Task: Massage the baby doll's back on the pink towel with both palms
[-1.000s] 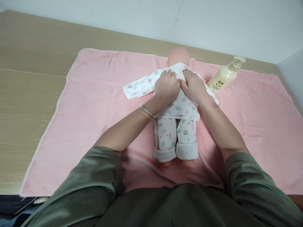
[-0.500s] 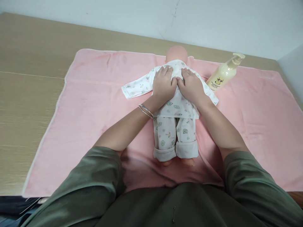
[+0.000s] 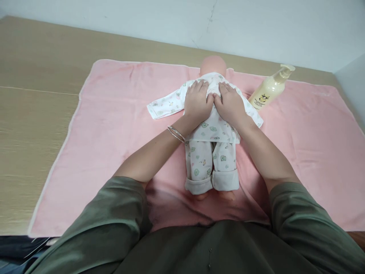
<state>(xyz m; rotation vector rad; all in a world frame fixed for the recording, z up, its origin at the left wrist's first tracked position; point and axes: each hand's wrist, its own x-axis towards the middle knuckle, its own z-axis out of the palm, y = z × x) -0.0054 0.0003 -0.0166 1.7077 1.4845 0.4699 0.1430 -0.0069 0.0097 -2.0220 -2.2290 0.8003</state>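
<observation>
A baby doll (image 3: 213,65) lies face down, its bare head toward the wall and its feet toward me. It wears a white printed top (image 3: 212,131) and matching trousers (image 3: 201,161) with turned-up cuffs. Flat on the left of its upper back rests my left hand (image 3: 198,101), fingers stretched out, two thin bangles at the wrist. My right hand (image 3: 230,102) lies open on the right of the back, its thumb close to the left one. Neither hand grasps anything. The doll's face is hidden.
Under the doll spreads a pink blanket (image 3: 114,133) on a wooden table (image 3: 34,114). A cream pump bottle (image 3: 269,89) lies tilted at the doll's right sleeve, its pump toward the wall. The white wall (image 3: 156,23) runs along the table's far edge.
</observation>
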